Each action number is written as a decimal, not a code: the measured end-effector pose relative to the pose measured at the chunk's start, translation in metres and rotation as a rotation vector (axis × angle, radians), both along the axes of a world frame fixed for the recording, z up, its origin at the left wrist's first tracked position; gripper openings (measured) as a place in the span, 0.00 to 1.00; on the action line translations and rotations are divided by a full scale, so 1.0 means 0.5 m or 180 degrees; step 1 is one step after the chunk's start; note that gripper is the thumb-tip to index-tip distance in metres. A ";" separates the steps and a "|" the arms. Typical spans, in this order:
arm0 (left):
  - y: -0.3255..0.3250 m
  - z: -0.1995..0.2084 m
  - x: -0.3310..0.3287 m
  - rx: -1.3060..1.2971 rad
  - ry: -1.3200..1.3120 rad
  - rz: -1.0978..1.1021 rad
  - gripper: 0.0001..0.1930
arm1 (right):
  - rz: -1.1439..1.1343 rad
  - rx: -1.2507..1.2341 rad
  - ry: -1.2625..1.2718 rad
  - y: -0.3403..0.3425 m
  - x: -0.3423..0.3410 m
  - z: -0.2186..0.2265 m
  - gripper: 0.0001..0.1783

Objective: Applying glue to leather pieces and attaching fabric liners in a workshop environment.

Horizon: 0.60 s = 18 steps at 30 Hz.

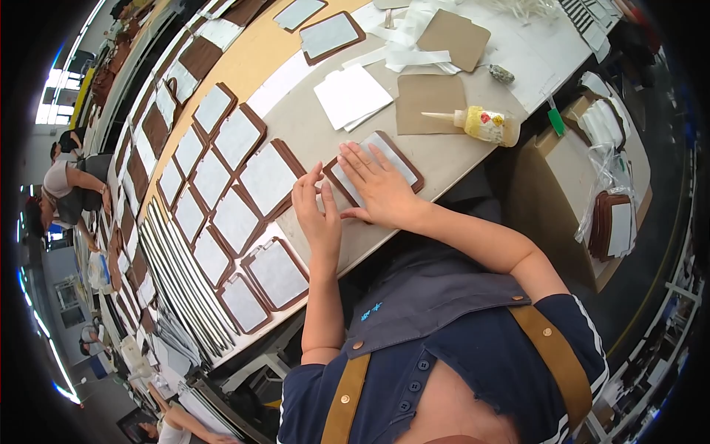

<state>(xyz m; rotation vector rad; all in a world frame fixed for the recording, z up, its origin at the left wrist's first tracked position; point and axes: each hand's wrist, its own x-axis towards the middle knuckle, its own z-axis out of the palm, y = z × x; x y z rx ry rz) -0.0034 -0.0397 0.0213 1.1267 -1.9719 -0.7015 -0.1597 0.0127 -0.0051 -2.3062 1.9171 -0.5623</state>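
Note:
My right hand [381, 183] lies flat, fingers stretched, on a brown leather panel with a white sheet on its face [405, 169], near the table's front edge. Just left of that panel is my left hand [318, 214], raised with its fingers loosely bent and apart; nothing shows in it. Beyond the left hand, several similar brown-edged panels with white faces [272, 179] lie in rows. A plastic glue bottle with a long thin nozzle [488, 126] rests on its side to the right of the panel, its nozzle pointing left over a brown square board [429, 103].
White paper squares [353, 96] and another brown board [453, 39] lie farther back. Long dark strips [185, 281] line the table's left part. At right stands a cardboard box [562, 200] holding stacked brown pieces [612, 226]. Other people [66, 181] work at far left.

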 end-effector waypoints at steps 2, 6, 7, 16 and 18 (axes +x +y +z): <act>0.004 0.002 -0.008 0.0026 0.0047 -0.0077 0.17 | -0.0109 0.0134 0.0016 0.002 -0.007 -0.009 0.58; 0.009 -0.006 -0.009 0.0177 0.0101 -0.0188 0.17 | -0.0168 -0.0233 -0.0139 0.006 -0.029 0.002 0.57; 0.013 -0.010 -0.007 0.0206 0.0096 -0.0180 0.17 | -0.0292 -0.0365 -0.0046 0.013 -0.040 0.012 0.57; 0.021 -0.014 -0.008 -0.0198 -0.0190 -0.0275 0.17 | -0.0230 0.0022 -0.0161 0.096 -0.083 0.055 0.60; 0.019 -0.023 0.001 -0.0176 -0.0209 -0.0245 0.17 | 0.0039 0.0136 -0.0149 0.126 -0.076 0.049 0.60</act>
